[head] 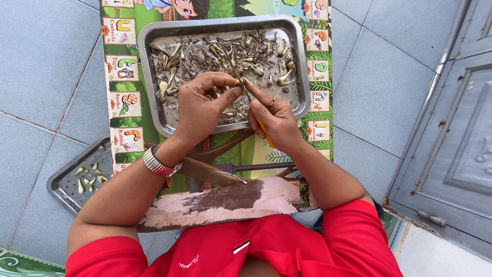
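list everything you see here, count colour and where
big tray: one, grey metal, top centre on the mat, holding bulbs and debris
bulbs: many, pale with dirt and dry roots, spread over the big tray
small tray: one, grey metal, lower left on the floor
cleaned bulbs: several, pale, in the small tray
mat: one, green with coloured pictures, under the big tray
board: one, pinkish with a dark patch, near the person's lap
floor tiles: grey-blue, all round
door: one, grey metal, right
tool: one, orange handle, in the right hand
watch: one, silver band, left wrist
left hand: pinching a bulb over the big tray
right hand: gripping the tool
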